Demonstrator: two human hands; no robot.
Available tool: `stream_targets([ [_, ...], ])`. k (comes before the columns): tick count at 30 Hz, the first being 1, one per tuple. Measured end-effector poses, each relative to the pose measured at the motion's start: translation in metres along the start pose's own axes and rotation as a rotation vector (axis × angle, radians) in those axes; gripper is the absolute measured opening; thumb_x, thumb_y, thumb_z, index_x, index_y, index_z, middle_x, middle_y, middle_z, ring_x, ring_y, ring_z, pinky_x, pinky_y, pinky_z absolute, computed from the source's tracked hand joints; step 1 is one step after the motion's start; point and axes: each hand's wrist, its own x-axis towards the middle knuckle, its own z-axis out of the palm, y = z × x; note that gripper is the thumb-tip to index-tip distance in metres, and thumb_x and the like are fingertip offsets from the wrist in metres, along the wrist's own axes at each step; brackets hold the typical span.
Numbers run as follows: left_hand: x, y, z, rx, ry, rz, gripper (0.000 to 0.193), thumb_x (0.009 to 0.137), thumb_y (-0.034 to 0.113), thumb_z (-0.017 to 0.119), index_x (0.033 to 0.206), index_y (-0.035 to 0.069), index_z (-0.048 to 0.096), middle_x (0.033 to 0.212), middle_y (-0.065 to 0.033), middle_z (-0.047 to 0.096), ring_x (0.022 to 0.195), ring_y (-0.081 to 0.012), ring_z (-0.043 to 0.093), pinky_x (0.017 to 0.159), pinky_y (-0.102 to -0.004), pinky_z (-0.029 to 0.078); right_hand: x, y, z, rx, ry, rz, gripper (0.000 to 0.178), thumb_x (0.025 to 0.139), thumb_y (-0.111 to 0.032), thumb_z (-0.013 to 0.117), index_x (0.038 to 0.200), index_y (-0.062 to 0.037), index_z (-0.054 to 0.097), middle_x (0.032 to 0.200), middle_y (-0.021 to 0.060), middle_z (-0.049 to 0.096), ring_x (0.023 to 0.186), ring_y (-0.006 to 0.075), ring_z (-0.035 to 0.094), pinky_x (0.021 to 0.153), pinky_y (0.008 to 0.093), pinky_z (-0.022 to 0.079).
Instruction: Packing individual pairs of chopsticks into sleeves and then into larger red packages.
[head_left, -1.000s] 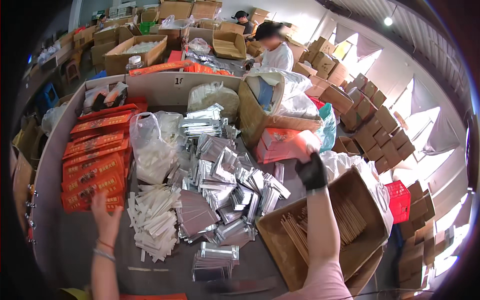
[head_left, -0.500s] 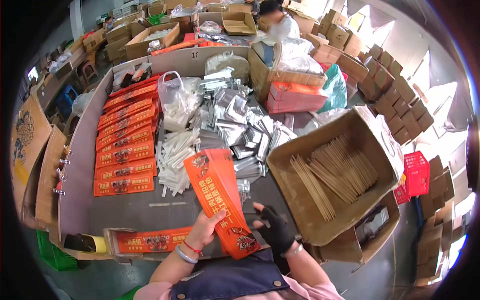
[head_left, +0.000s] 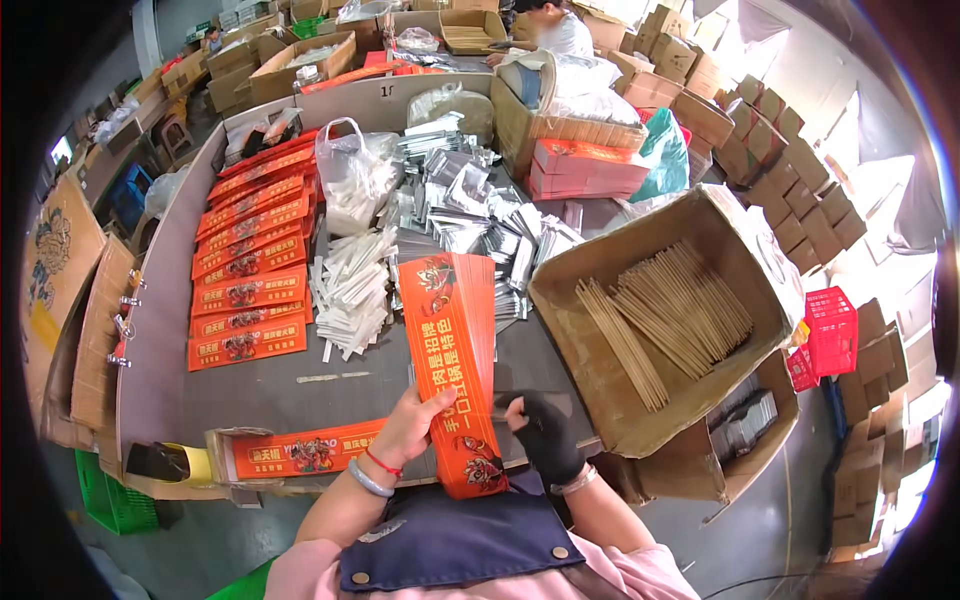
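A thick stack of long red printed paper sleeves (head_left: 450,345) stands tilted in front of me, its lower end close to my apron. My left hand (head_left: 412,428) grips its left edge, thumb on the front face and fingers behind. On my right hand (head_left: 545,435) is a black glove with bare fingertips. It hovers just right of the stack, fingers loosely curled and slightly blurred, with nothing visible in it. Behind the stack lie piles of white narrow packets (head_left: 355,300) and silvery packets (head_left: 465,215) on the dark table (head_left: 340,400).
Red printed bundles (head_left: 250,265) line the table's left side. More red sleeves (head_left: 300,452) lie in a cardboard tray at the front edge. To the right, a carton (head_left: 570,390) holds thin wooden sticks (head_left: 680,320). A person (head_left: 565,35) is across the table.
The sleeves, loosely fanned before, now form an evener, more upright stack, and their top has swung right. My right hand has shifted slightly, its fingers drawn closer together.
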Motion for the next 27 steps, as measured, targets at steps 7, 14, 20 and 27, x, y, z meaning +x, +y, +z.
stream_targets([
  [7,0.007,0.011,0.000,0.064,-0.039,0.066,0.034,0.093,0.011,0.065,0.124,0.002,0.055,0.115,-0.0068,0.066,0.103,-0.0165,0.064,0.090,-0.0322,0.051,-0.020,0.000,-0.012,-0.025,-0.071,0.150,0.005,0.093,-0.007,0.058,0.094,-0.0018,0.059,0.083,0.0012,0.058,0.078,0.0091,0.051,0.071,0.0257,0.044],
  [14,0.024,0.013,0.004,-0.094,0.054,0.241,0.039,0.093,0.017,0.066,0.128,0.004,0.053,0.120,-0.0065,0.063,0.108,-0.0189,0.062,0.096,-0.0361,0.049,-0.059,0.016,-0.008,-0.021,-0.302,0.324,0.009,0.092,-0.011,0.060,0.096,-0.0034,0.060,0.080,0.0033,0.058,0.075,0.0115,0.053,0.070,0.0273,0.046],
  [20,0.016,0.013,-0.017,-0.344,0.049,0.277,0.047,0.097,0.024,0.060,0.137,0.003,0.046,0.131,-0.0111,0.058,0.119,-0.0250,0.057,0.104,-0.0433,0.045,-0.103,0.046,-0.024,0.228,-0.092,0.596,0.010,0.093,-0.013,0.060,0.096,-0.0027,0.062,0.088,0.0008,0.059,0.085,0.0107,0.053,0.079,0.0278,0.045],
  [27,0.025,-0.005,0.002,-0.553,-0.119,0.277,0.046,0.100,0.029,0.054,0.138,0.004,0.045,0.134,-0.0122,0.055,0.122,-0.0269,0.054,0.107,-0.0470,0.042,-0.102,0.068,0.000,-0.159,-0.123,0.214,0.008,0.084,-0.012,0.069,0.089,-0.0067,0.065,0.081,0.0069,0.061,0.084,0.0180,0.057,0.078,0.0352,0.046],
])
